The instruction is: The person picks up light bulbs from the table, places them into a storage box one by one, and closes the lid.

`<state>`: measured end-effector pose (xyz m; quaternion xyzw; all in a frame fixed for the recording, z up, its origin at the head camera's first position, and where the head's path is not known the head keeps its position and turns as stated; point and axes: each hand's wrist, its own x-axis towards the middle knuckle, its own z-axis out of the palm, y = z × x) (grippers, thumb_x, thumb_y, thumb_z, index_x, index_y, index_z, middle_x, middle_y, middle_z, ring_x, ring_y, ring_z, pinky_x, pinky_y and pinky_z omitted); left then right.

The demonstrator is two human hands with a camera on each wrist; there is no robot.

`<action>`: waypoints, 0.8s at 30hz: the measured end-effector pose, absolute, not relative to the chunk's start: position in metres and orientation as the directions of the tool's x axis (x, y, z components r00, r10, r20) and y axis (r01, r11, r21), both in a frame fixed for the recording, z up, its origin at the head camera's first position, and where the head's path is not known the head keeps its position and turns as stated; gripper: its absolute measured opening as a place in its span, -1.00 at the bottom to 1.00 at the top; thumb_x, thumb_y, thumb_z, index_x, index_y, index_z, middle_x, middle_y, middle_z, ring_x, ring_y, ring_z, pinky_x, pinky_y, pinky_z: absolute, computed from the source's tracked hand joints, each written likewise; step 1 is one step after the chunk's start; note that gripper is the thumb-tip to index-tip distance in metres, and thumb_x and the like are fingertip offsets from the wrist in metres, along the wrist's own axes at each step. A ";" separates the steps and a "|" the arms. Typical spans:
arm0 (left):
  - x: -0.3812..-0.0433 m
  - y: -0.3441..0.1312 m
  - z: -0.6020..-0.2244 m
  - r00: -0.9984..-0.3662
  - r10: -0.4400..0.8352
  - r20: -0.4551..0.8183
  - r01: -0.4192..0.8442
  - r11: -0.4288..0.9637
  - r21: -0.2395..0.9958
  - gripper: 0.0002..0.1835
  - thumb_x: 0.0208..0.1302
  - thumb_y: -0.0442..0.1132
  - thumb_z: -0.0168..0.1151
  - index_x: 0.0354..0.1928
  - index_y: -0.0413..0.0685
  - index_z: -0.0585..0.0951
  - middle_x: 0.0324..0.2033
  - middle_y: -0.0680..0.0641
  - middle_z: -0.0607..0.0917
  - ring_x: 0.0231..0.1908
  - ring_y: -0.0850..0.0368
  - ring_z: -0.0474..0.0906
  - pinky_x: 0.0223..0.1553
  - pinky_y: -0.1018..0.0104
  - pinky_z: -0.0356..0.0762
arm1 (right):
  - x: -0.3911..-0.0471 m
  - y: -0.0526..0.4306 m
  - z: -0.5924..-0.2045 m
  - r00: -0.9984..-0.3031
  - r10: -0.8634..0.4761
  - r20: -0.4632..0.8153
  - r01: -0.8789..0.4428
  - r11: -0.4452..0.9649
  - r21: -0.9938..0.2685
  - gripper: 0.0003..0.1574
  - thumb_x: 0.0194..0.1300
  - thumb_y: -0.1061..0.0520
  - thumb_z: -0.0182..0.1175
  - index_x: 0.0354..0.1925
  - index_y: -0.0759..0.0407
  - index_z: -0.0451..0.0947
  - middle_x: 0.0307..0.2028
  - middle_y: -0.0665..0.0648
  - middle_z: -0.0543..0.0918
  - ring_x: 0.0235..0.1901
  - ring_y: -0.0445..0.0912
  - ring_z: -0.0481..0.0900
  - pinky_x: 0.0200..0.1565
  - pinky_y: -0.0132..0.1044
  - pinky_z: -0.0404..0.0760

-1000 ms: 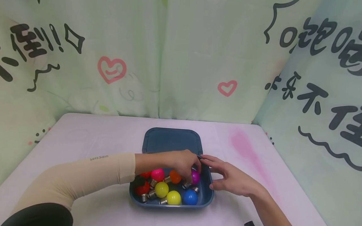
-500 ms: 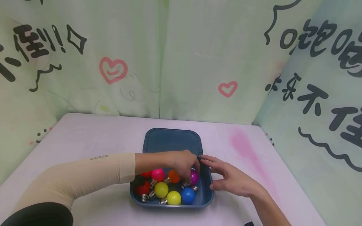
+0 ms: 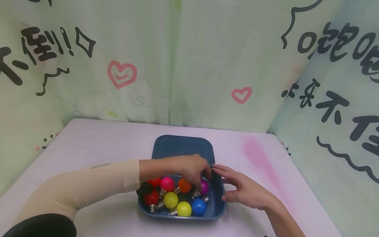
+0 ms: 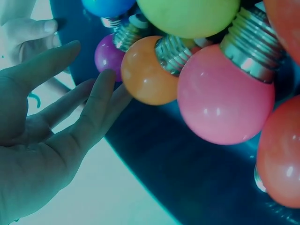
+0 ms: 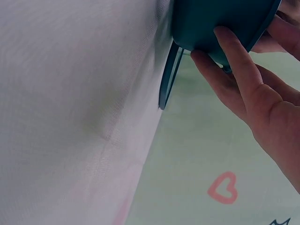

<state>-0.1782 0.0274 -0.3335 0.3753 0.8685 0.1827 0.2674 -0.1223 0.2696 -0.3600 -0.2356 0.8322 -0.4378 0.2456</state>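
A blue box holds several round coloured bulbs with metal screw bases. Among them are a purple bulb, an orange bulb, a blue bulb, a yellow bulb and a pink bulb. My left hand reaches over the box's back right part, beside the purple bulb. In the left wrist view its fingers are extended, a fingertip at the purple bulb; nothing is gripped. My right hand rests extended fingers against the box's right side.
Behind the box lies its blue lid on the white-covered table. A pale green curtain with drawings closes off the back and sides. My left sleeve crosses the box's left corner.
The purple, orange and blue bulbs have shifted slightly left within the box. Both hands stay in nearly the same places; the head view has turned a little.
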 end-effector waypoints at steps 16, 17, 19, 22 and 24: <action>-0.195 -0.008 -0.309 -0.658 0.706 -0.263 0.465 0.655 0.595 -0.57 0.26 -0.17 0.50 0.18 0.08 0.71 -0.09 -0.05 0.79 -0.20 0.18 0.71 -0.16 0.32 0.75 | -0.118 0.269 -0.361 -0.773 -0.593 -0.225 -0.124 0.489 -0.863 0.04 0.35 0.22 0.34 0.64 -0.09 0.11 0.65 0.26 0.03 0.45 0.45 0.29 0.22 0.05 0.67; -0.197 -0.012 -0.307 -0.669 0.697 -0.260 0.452 0.658 0.602 -0.58 0.27 -0.18 0.50 0.18 0.07 0.71 -0.11 -0.04 0.79 -0.22 0.18 0.72 -0.16 0.30 0.76 | -0.119 0.269 -0.361 -0.774 -0.592 -0.227 -0.123 0.492 -0.862 0.04 0.35 0.22 0.34 0.64 -0.09 0.11 0.65 0.25 0.04 0.45 0.44 0.29 0.22 0.04 0.67; -0.200 -0.019 -0.304 -0.691 0.680 -0.245 0.437 0.663 0.608 -0.58 0.26 -0.18 0.50 0.17 0.07 0.71 -0.15 -0.02 0.79 -0.26 0.19 0.73 -0.16 0.30 0.76 | -0.119 0.268 -0.360 -0.776 -0.588 -0.230 -0.123 0.498 -0.858 0.04 0.35 0.21 0.34 0.64 -0.09 0.12 0.65 0.25 0.04 0.45 0.44 0.30 0.21 0.01 0.68; -0.207 -0.030 -0.302 -0.712 0.667 -0.219 0.423 0.657 0.624 -0.58 0.26 -0.19 0.50 0.17 0.04 0.70 -0.16 -0.02 0.79 -0.29 0.22 0.74 -0.16 0.31 0.76 | -0.120 0.267 -0.359 -0.777 -0.584 -0.235 -0.128 0.512 -0.850 0.04 0.35 0.20 0.35 0.64 -0.09 0.12 0.64 0.25 0.05 0.44 0.43 0.31 0.20 0.01 0.69; -0.213 -0.037 -0.302 -0.725 0.657 -0.206 0.408 0.650 0.641 -0.57 0.26 -0.19 0.50 0.17 0.02 0.69 -0.15 -0.03 0.79 -0.29 0.22 0.75 -0.15 0.32 0.76 | -0.121 0.267 -0.358 -0.779 -0.581 -0.237 -0.129 0.519 -0.845 0.04 0.34 0.20 0.36 0.64 -0.09 0.13 0.64 0.26 0.05 0.44 0.43 0.32 0.20 0.05 0.68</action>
